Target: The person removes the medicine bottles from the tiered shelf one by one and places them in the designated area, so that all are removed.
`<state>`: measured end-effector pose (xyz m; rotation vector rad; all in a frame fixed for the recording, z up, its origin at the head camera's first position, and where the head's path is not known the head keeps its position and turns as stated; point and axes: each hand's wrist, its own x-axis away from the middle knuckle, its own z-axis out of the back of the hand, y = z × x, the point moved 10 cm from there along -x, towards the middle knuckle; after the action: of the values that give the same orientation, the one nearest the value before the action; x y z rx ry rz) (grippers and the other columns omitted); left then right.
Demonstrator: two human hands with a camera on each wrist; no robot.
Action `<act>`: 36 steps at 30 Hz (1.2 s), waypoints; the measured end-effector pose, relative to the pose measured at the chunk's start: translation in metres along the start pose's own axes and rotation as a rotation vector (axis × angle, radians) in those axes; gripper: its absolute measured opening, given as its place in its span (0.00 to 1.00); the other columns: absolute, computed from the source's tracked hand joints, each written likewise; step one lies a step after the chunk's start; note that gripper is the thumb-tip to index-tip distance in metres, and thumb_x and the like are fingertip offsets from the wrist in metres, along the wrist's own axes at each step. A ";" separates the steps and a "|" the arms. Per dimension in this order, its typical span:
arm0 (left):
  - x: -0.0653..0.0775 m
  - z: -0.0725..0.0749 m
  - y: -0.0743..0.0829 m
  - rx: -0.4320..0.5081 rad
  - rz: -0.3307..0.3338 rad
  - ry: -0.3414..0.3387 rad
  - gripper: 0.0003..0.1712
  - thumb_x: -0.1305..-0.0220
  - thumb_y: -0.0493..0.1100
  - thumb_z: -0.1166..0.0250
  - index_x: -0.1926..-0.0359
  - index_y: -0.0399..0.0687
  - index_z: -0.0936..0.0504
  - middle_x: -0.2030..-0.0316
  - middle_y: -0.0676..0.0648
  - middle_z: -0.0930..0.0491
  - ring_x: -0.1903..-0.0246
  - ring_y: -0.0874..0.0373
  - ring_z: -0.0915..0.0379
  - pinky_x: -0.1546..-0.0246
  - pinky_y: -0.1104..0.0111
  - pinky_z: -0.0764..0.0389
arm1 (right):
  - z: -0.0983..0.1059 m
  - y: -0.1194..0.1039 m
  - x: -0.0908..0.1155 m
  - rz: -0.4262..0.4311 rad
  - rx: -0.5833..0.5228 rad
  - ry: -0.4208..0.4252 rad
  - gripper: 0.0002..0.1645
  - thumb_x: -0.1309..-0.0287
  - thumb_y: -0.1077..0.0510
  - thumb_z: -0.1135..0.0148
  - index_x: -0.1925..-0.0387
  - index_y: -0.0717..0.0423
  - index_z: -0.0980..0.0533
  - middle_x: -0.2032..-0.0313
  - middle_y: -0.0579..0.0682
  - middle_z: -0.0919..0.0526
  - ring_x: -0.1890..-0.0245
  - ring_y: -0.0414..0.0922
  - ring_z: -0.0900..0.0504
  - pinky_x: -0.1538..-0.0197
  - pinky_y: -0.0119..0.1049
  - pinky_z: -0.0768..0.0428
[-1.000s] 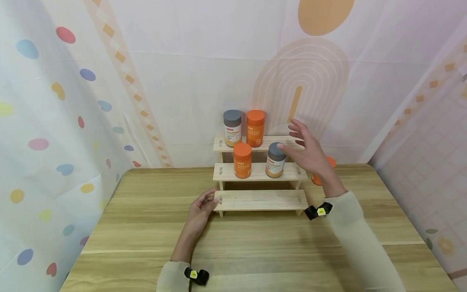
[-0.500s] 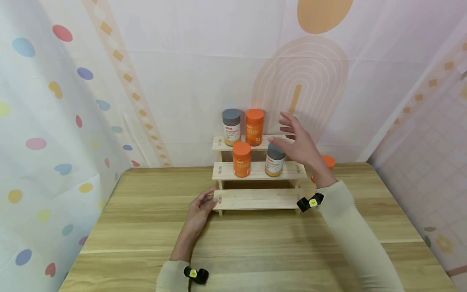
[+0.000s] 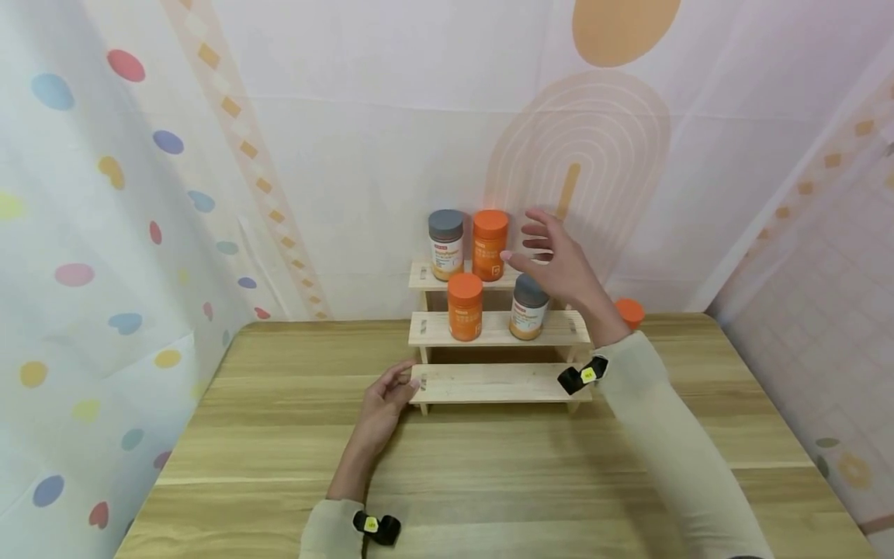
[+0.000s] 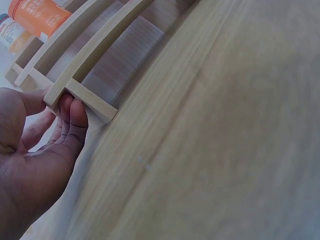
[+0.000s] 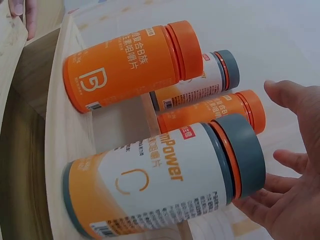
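Observation:
A three-tier wooden shelf point(image 3: 496, 384) stands on the table. My left hand point(image 3: 382, 404) grips its lowest board at the left end, thumb on top and fingertips underneath in the left wrist view. On the top tier are a grey-lidded jar point(image 3: 447, 252) and an orange jar point(image 3: 489, 252); the middle tier bears a second orange jar point(image 3: 465, 314) and a second grey-lidded jar point(image 3: 527, 317). My right hand point(image 3: 562, 268), fingers spread and holding nothing, hovers behind that grey lid point(image 5: 242, 155), its thumb tip beside the upper orange jar.
Another orange-lidded jar point(image 3: 630, 313) stands right of the shelf, mostly hidden by my right forearm. A patterned cloth point(image 3: 349, 194) hangs right behind the shelf. The wooden table point(image 3: 489, 481) extends in front and to both sides.
My right hand has moved left, from over the middle tier's grey-lidded jar to beside the top tier's orange jar. My left hand and the jars have stayed put.

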<state>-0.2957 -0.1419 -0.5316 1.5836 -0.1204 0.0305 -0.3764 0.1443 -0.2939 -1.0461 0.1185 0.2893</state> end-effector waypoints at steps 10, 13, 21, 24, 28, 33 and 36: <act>0.000 0.001 -0.001 0.007 -0.010 0.001 0.24 0.26 0.38 0.37 0.31 0.47 0.25 0.49 0.42 0.24 0.56 0.62 0.23 0.56 0.76 0.21 | -0.014 -0.010 -0.022 -0.005 0.005 -0.008 0.45 0.36 0.44 0.31 0.24 0.47 0.41 0.32 0.56 0.27 0.36 0.54 0.25 0.32 0.50 0.24; 0.001 0.000 -0.001 0.011 -0.010 0.001 0.25 0.26 0.38 0.37 0.31 0.47 0.26 0.49 0.41 0.24 0.57 0.61 0.23 0.57 0.75 0.22 | -0.019 -0.011 -0.026 -0.017 0.013 -0.010 0.44 0.36 0.45 0.31 0.25 0.48 0.39 0.33 0.56 0.26 0.37 0.54 0.24 0.34 0.50 0.23; 0.000 0.000 -0.001 -0.010 -0.015 -0.001 0.25 0.26 0.39 0.37 0.31 0.48 0.26 0.48 0.41 0.23 0.55 0.61 0.22 0.55 0.76 0.20 | -0.028 -0.016 -0.035 -0.034 0.074 0.030 0.42 0.37 0.44 0.29 0.28 0.51 0.36 0.37 0.55 0.24 0.41 0.54 0.23 0.37 0.49 0.21; 0.000 0.000 -0.001 -0.011 -0.013 -0.003 0.26 0.26 0.39 0.37 0.30 0.48 0.26 0.48 0.41 0.23 0.55 0.61 0.21 0.55 0.76 0.20 | -0.029 -0.015 -0.036 -0.039 0.078 0.040 0.40 0.36 0.45 0.29 0.30 0.51 0.36 0.38 0.55 0.24 0.42 0.54 0.23 0.38 0.48 0.21; 0.000 0.000 -0.002 -0.003 -0.005 -0.002 0.25 0.26 0.39 0.37 0.31 0.50 0.25 0.48 0.41 0.23 0.54 0.60 0.21 0.54 0.75 0.19 | -0.028 -0.013 -0.036 -0.041 0.046 0.057 0.36 0.36 0.46 0.29 0.32 0.51 0.34 0.40 0.55 0.23 0.43 0.54 0.23 0.39 0.48 0.20; 0.000 -0.001 -0.003 -0.002 0.003 0.005 0.24 0.26 0.38 0.37 0.32 0.50 0.25 0.48 0.41 0.23 0.54 0.60 0.21 0.54 0.75 0.19 | -0.024 -0.013 -0.033 -0.018 0.031 0.068 0.35 0.37 0.46 0.29 0.34 0.50 0.33 0.40 0.54 0.23 0.43 0.53 0.23 0.38 0.48 0.20; 0.000 -0.001 -0.003 -0.010 0.004 0.001 0.25 0.26 0.39 0.37 0.30 0.48 0.26 0.47 0.40 0.23 0.54 0.61 0.21 0.54 0.76 0.19 | -0.020 -0.016 -0.030 0.005 0.014 0.077 0.35 0.37 0.47 0.29 0.34 0.50 0.32 0.41 0.53 0.22 0.43 0.52 0.23 0.37 0.48 0.21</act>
<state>-0.2958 -0.1407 -0.5343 1.5736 -0.1226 0.0338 -0.3999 0.1142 -0.2834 -1.0436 0.1918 0.2523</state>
